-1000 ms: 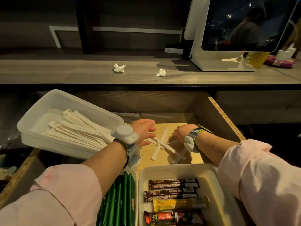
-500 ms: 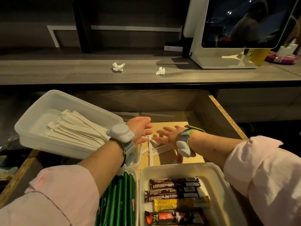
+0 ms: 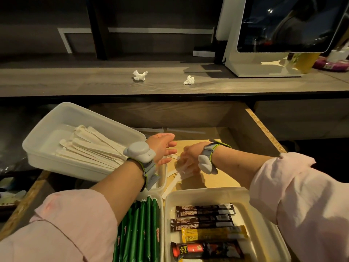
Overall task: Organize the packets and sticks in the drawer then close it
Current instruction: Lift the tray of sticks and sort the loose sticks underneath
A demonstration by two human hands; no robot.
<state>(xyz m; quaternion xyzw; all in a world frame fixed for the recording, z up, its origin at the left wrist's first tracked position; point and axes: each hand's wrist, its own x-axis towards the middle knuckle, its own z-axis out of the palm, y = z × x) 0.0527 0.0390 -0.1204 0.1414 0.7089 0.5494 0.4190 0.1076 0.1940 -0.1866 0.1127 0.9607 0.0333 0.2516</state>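
Sticks in white paper lie flat and jumbled on the open drawer floor, just behind the packet tub. I see the right grip down on them, but I cannot tell whether its fingers clasp any. The left grip hovers beside it, fingers relaxed, holding nothing. Similar sticks fill the tilted clear tub at left.
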